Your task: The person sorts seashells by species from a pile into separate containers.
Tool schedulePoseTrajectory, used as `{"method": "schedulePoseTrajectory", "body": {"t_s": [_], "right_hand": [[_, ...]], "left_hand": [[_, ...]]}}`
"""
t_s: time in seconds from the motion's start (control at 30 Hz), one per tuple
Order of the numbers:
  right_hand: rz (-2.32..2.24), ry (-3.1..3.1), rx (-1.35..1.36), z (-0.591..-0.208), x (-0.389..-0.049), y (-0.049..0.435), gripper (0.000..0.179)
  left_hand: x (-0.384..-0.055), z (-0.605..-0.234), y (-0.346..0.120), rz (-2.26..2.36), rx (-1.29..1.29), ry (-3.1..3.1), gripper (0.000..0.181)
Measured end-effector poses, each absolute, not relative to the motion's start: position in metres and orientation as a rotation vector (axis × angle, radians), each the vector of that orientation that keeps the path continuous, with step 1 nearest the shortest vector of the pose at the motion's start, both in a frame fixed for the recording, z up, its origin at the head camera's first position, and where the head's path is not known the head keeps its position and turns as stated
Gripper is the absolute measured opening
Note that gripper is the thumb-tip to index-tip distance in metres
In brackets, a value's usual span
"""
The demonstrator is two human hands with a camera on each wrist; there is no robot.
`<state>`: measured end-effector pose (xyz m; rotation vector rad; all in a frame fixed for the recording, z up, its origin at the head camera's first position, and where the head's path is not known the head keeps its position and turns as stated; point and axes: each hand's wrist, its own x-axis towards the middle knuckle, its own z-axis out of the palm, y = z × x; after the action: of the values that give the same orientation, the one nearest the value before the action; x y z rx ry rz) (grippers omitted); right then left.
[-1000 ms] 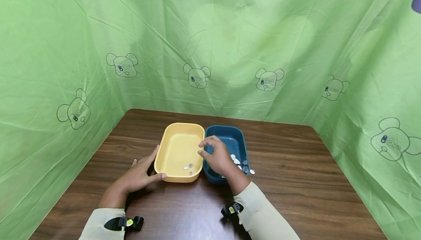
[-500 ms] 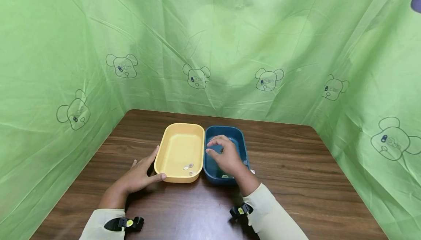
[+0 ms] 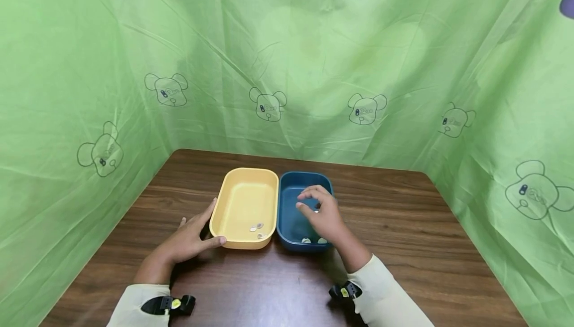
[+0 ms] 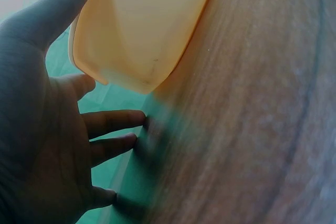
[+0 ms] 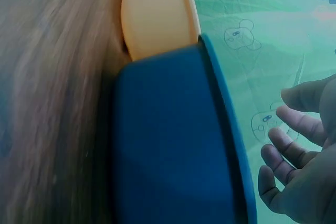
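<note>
My left hand (image 3: 190, 237) rests against the left side of a yellow plastic tub (image 3: 242, 202), thumb at its near corner and fingers spread along the wall. Several small pale pieces (image 3: 260, 226), like shells or pebbles, lie in the tub's near right part. Just right of it stands a dark blue tub (image 3: 291, 217), close alongside. My right hand (image 3: 327, 217) hovers over the blue tub's right side, fingers loosely bent and apart from the thumb. The right wrist view shows nothing between those fingers (image 5: 299, 124). Pale pieces (image 3: 306, 241) show at the blue tub's near end; my hand hides others.
Both tubs stand on a dark wooden table (image 3: 403, 227). A green curtain (image 3: 314, 68) printed with bear faces surrounds the table on the far side and both flanks. Each wrist wears a black strap camera (image 3: 345, 291).
My right hand has moved right, from the edge between the two tubs to above the blue tub's right side. The left hand and both tubs have stayed in place.
</note>
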<state>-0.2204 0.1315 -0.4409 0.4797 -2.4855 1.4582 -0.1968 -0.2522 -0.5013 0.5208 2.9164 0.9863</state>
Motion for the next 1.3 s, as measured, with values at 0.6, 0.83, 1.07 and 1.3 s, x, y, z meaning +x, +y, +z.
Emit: {"method": "schedulePoseTrajectory", "body": {"t_s": [0.6, 0.83, 1.07, 1.3], "right_hand": [[1.477, -2.313, 0.229, -0.453, -0.218, 0.188, 0.011], [1.454, -2.317, 0.139, -0.459, -0.219, 0.207, 0.016], [1.419, -2.35, 0.125, -0.465, -0.218, 0.22, 0.018], [1.396, -2.397, 0.076, -0.473, -0.217, 0.235, 0.014]], "left_hand": [[-0.196, -0.502, -0.251, 1.015, 0.52, 2.883, 0.112], [-0.196, -0.502, -0.252, 1.019, 0.516, 2.883, 0.112], [-0.197, -0.502, -0.254, 0.998, 0.518, 2.888, 0.111], [-0.197, -0.502, -0.253, 1.005, 0.517, 2.887, 0.112]]}}
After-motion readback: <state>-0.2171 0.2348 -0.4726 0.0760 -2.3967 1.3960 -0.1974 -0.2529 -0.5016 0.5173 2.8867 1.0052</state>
